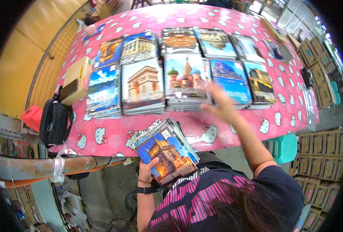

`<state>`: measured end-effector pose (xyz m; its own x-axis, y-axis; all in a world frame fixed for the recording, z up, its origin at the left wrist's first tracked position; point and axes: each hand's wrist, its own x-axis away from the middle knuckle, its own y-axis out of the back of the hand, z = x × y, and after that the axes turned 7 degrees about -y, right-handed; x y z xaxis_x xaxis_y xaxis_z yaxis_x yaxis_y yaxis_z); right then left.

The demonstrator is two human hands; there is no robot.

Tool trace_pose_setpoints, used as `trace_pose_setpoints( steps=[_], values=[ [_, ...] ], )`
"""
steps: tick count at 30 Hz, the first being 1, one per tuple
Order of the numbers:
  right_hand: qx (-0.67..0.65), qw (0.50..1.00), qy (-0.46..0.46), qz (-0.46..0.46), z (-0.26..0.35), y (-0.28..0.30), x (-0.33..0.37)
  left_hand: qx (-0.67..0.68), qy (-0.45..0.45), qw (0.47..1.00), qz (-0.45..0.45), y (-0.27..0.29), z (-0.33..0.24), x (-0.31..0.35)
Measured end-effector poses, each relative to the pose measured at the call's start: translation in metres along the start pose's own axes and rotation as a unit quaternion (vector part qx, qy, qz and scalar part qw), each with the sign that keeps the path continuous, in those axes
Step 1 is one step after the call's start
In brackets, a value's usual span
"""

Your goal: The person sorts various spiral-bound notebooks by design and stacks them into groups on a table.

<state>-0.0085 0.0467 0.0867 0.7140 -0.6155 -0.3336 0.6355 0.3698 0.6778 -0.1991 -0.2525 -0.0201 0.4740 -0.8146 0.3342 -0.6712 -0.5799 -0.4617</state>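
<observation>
Bundle point(168, 152) gripped by left hand point(148, 169) at table's point(194, 125) near edge; should be kept square. Right hand point(221, 106) blurred but open by church stack point(183, 79), contact can't be told; books best pinched singly, by edges.

From the head camera's feed, I see the wearer's dark, short-sleeved T-shirt point(272, 193) with large pink-striped lettering point(202, 195) and a black-and-white striped area, plus a black wristband point(145, 190) and thin bracelet point(144, 181) on the left wrist point(143, 185).
</observation>
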Motion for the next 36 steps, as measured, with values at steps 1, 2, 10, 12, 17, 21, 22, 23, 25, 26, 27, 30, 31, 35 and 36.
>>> trace_pose_setpoints(
  steps=[1,2,10,12,17,21,22,23,25,26,27,30,31,35,36],
  values=[
    [0.103,0.992,-0.008,-0.068,-0.044,0.036,0.011,-0.014,0.012,1.000,0.022,-0.013,0.007,-0.005],
    [0.201,0.976,-0.045,-0.069,-0.057,0.078,0.018,-0.026,0.022,0.999,0.034,-0.028,0.012,-0.006],
    [0.312,0.948,-0.063,0.028,-0.166,0.200,0.132,-0.066,0.048,0.985,0.151,-0.179,0.084,-0.022],
    [0.182,0.979,-0.090,-0.013,-0.145,0.198,0.143,-0.082,0.001,0.989,0.121,-0.198,0.116,-0.020],
    [0.082,0.995,0.040,0.028,-0.027,0.152,0.196,-0.172,0.028,0.985,0.017,-0.238,0.133,-0.012],
    [0.144,0.937,0.061,0.311,-0.029,0.124,0.221,0.030,0.033,0.996,0.076,-0.243,0.134,-0.002],
    [0.117,0.933,0.087,0.330,-0.039,0.128,0.211,0.051,0.040,0.996,0.069,-0.247,0.136,0.001],
    [0.031,0.923,0.082,0.375,-0.050,0.134,0.198,0.068,0.045,0.995,0.061,-0.247,0.135,0.006],
    [-0.037,0.898,-0.062,0.435,-0.049,0.173,0.150,0.004,0.029,0.999,0.023,-0.246,0.131,0.008],
    [0.003,0.930,-0.052,0.363,-0.065,0.189,0.124,-0.072,0.013,0.997,-0.006,-0.248,0.133,0.011],
    [-0.058,0.977,-0.025,0.204,-0.094,0.197,0.099,-0.101,-0.021,0.995,-0.013,-0.255,0.128,0.013],
    [0.223,0.970,-0.078,-0.061,-0.203,0.241,-0.008,-0.152,-0.036,0.987,-0.029,-0.256,0.127,0.007],
    [0.301,0.948,-0.082,-0.067,-0.256,0.252,-0.031,-0.153,-0.022,0.988,-0.023,-0.254,0.130,0.000],
    [0.358,0.920,-0.159,0.007,-0.292,0.201,-0.056,-0.105,-0.032,0.992,-0.067,-0.203,0.153,0.001],
    [0.366,0.921,-0.135,-0.015,-0.286,0.193,-0.053,-0.083,-0.033,0.994,-0.070,-0.208,0.141,0.006]
  ],
)
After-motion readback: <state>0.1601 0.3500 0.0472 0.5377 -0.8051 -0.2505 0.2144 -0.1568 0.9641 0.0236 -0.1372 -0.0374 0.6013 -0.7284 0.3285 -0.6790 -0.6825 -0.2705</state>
